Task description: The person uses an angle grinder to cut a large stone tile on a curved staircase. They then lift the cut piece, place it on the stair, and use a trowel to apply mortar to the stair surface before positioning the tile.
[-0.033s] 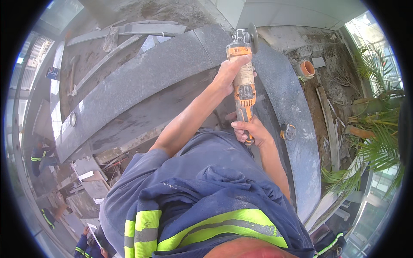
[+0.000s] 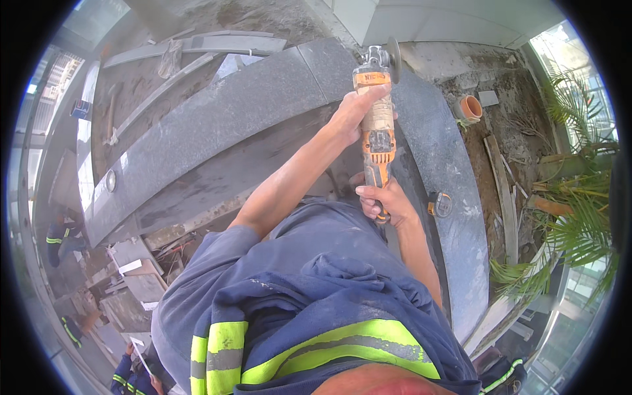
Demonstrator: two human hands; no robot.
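Note:
Both my hands are on a dusty orange and grey angle grinder, its disc at the far end on the right side. My left hand wraps the tape-covered front of the body, just behind the gear head. Nearer to me, my right hand grips the rear handle, thumb across its top. Beneath and around the tool runs a curved band of grey stone slabs. From this view I cannot tell whether the disc touches the stone.
A tape measure lies on the right-hand slab. Beyond it are an orange pipe end, a wooden plank and palm fronds. A round object sits on the left slab. At lower left, a co-worker is beside scattered boards.
The grinder and both my hands have shifted slightly to the right, with the grip unchanged. The co-worker at lower left has moved a little.

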